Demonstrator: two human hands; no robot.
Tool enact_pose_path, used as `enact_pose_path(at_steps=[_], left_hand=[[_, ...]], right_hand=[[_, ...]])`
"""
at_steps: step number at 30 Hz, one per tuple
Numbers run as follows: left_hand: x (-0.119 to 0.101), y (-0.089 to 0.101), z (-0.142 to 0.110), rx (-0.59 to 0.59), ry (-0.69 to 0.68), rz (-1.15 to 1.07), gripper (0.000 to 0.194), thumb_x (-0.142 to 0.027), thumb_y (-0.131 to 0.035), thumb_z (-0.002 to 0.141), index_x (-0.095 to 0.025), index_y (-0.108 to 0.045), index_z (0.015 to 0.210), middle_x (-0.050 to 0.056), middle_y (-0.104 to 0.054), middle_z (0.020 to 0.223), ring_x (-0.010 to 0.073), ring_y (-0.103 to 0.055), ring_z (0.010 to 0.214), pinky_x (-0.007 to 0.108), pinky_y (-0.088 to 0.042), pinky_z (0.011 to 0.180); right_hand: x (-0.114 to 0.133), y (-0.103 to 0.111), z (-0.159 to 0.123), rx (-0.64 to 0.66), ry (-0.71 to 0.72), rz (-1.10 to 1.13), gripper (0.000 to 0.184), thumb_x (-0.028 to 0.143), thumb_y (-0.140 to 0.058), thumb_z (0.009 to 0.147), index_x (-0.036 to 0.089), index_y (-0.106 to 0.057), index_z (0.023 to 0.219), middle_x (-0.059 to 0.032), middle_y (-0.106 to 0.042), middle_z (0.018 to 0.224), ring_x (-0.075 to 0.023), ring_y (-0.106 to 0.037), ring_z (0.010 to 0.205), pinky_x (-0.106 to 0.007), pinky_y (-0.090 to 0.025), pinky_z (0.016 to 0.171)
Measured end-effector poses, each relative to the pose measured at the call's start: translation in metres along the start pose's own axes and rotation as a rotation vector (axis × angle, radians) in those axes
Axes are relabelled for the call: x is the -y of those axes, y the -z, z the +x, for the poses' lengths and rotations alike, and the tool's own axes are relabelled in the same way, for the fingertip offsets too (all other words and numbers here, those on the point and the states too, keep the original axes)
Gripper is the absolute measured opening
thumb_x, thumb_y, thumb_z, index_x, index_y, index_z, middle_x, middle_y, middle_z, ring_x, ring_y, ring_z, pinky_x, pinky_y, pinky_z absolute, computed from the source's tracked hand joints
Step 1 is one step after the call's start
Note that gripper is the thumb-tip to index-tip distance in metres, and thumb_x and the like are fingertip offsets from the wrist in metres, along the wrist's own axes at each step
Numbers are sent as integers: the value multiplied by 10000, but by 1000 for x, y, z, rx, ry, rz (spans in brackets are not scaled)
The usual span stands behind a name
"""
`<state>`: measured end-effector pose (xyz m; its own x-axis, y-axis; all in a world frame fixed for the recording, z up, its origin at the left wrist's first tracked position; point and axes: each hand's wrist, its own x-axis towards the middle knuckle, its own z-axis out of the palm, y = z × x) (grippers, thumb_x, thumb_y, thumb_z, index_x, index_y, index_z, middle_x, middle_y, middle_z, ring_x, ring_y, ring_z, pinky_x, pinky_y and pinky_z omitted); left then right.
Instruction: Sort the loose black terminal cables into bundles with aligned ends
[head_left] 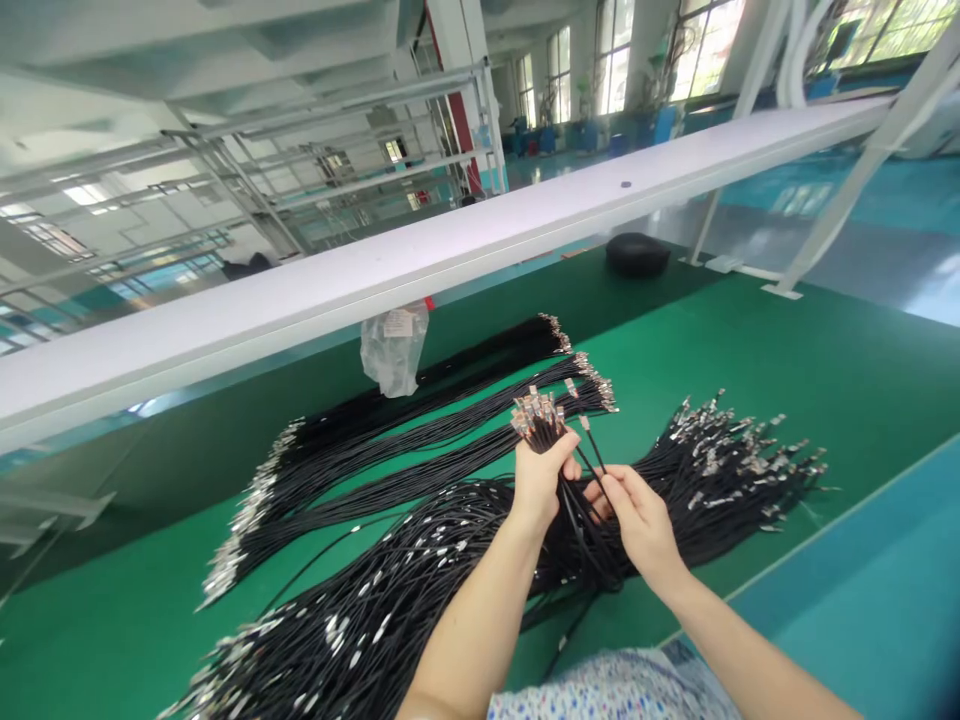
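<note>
My left hand (541,475) is closed around a bundle of black cables (574,520), just below their metal-tipped ends (537,412), which point upward. Close on its right, my right hand (634,515) pinches one or two black cables near their tips. Both hands are over a large loose pile of black cables (420,570) with silvery ends, spread from the lower left to the right. Behind the pile lie several straighter, sorted rows of black cables (420,435), their ends lined up. The fingertips of my left hand are partly hidden by the bundle.
The cables rest on a green table mat (810,350). A white shelf (450,235) runs across above the table's back part. From it hangs a clear plastic bag (395,350). A round black object (637,256) sits at the back right, near white shelf supports (840,215).
</note>
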<state>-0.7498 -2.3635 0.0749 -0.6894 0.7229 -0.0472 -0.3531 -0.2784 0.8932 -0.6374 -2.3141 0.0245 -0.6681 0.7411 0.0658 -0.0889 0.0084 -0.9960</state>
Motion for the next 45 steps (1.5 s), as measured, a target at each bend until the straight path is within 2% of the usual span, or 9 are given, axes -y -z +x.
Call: enact_pose_path(at_steps=[3, 14, 18, 23, 26, 29, 34, 39, 45], left_hand=[[-3, 3, -3, 13, -27, 42, 222, -319, -642, 696, -105, -583, 704, -31, -454, 412, 63, -396, 359, 219, -345, 428], [-10, 1, -14, 152, 28, 218, 263, -296, -671, 665, -112, -582, 832, -7, -545, 540, 57, -419, 350, 205, -349, 397], [-7, -4, -15, 149, 47, 348, 241, -323, -662, 674, -107, -564, 720, 2, -543, 544, 64, -437, 351, 202, -335, 385], [-6, -6, -15, 163, 68, 393, 238, -291, -673, 671, -128, -561, 801, -14, -549, 615, 57, -458, 409, 195, -369, 433], [-11, -1, -14, 114, 25, 356, 232, -266, -681, 665, -136, -553, 809, 15, -595, 763, 86, -543, 582, 209, -445, 557], [-13, 6, -13, 230, 62, 229, 206, -299, -644, 705, -132, -527, 730, 44, -606, 806, 140, -580, 732, 275, -480, 670], [2, 7, -9, 365, 285, 35, 302, -344, -613, 736, -149, -408, 632, -74, -363, 454, 46, -357, 369, 226, -384, 452], [13, 5, -3, 280, 325, -9, 270, -304, -609, 752, -150, -403, 668, -80, -344, 460, 31, -319, 369, 197, -331, 428], [13, 14, -2, 238, 318, -78, 252, -293, -610, 752, -151, -413, 687, -82, -346, 460, 30, -320, 364, 196, -324, 423]], right_hand=[[-8, 12, 8, -114, 29, 116, 231, 381, -575, 779, 203, -625, 917, -53, -617, 900, -161, -574, 792, -290, -480, 723], [-8, 21, 10, 175, -82, 46, 265, 368, -562, 752, 170, -642, 909, 21, -525, 569, -76, -407, 464, -202, -329, 441], [1, 22, 5, 304, -14, 34, 358, 355, -523, 786, 196, -544, 1106, 26, -536, 619, -100, -486, 538, -219, -403, 532], [2, 31, 2, 233, 187, -297, 264, 363, -437, 855, 187, -612, 766, -4, -535, 655, -111, -485, 614, -230, -407, 625], [-18, 53, 1, 303, 236, -363, 219, 364, -498, 824, 198, -637, 788, -35, -589, 788, -144, -531, 762, -260, -425, 744], [-51, 90, 10, 183, -47, -393, 222, 366, -546, 784, 187, -649, 864, -53, -627, 891, -172, -570, 844, -280, -450, 768], [-89, 141, 59, -252, -544, -783, 219, 350, -636, 708, 141, -630, 774, -121, -636, 857, -254, -567, 953, -349, -421, 837], [-99, 149, 98, -302, -692, -912, 304, 366, -735, 591, 126, -573, 687, -166, -616, 864, -277, -549, 1009, -345, -439, 798], [-99, 154, 101, -182, -822, -937, 222, 244, -731, 542, 124, -544, 535, -101, -561, 497, -283, -616, 715, -380, -460, 682]])
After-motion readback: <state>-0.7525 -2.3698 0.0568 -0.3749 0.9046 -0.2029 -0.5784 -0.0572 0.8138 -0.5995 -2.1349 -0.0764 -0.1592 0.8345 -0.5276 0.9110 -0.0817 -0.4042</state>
